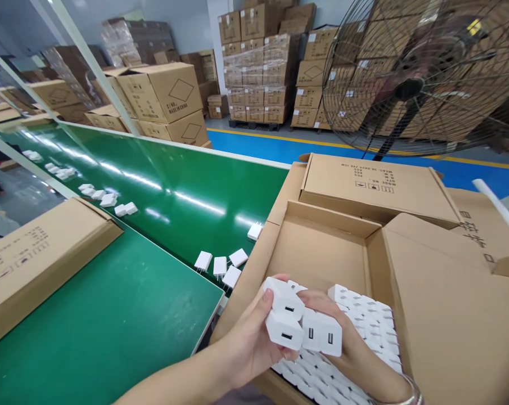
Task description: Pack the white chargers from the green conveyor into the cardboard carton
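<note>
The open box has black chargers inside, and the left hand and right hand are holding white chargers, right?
Not quite: the chargers in the box are white, not black, as the head view shows. The left hand and right hand are holding white chargers.

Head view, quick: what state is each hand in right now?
Left hand: closed, holding two white chargers.
Right hand: closed, holding two more chargers against the left pair; its thumb is hidden.
</note>
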Motion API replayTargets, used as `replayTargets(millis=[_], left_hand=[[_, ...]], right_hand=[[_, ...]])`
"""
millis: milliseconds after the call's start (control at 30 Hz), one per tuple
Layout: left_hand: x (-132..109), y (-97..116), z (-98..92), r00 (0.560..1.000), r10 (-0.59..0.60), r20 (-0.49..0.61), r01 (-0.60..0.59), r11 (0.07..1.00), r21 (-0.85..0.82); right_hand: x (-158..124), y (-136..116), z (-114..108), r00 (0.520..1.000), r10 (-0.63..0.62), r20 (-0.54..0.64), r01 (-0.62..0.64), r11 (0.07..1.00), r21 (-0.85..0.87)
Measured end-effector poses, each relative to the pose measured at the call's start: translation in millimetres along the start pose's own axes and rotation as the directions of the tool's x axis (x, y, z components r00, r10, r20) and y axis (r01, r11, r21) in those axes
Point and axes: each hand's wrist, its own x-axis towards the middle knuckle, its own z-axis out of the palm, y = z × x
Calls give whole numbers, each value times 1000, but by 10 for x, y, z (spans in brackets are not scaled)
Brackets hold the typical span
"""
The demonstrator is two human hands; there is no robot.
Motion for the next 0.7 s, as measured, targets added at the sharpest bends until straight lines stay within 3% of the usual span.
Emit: replayTargets(millis=[67, 167, 300, 333, 400, 467, 500, 567, 700], left_hand=[[-11, 18, 1, 1000, 14, -21, -13, 999, 32], [39, 137, 11, 997, 60, -58, -49, 983, 175], [402, 396, -30, 985, 165, -57, -111, 844, 525], [539, 450, -55, 984, 172, -49, -100, 754, 649], [816, 525, -108, 983, 178, -47, -39, 449, 893], [1040, 557, -141, 971, 234, -52, 12, 171, 985], [1118, 558, -144, 963, 264, -50, 25, 98, 995], [1206, 540, -123, 961, 273, -34, 23, 45, 999], [1242, 467, -32, 986, 164, 37, 5, -246, 969]], right_hand=[[28, -35, -49, 999, 26, 32, -26, 1000, 2], [178, -87, -245, 975, 201, 95, -198, 980, -38], [548, -17, -630, 876, 464, 130, -428, 873, -232], [636, 35, -712, 847, 514, 137, -454, 832, -318], [766, 168, -840, 801, 581, 146, -452, 746, -489], [825, 308, -929, 769, 621, 152, -401, 654, -642], [833, 369, -964, 752, 643, 147, -377, 602, -704], [825, 454, -1024, 715, 688, 127, -341, 502, -795], [830, 463, -1082, 672, 732, 109, -290, 396, -871]])
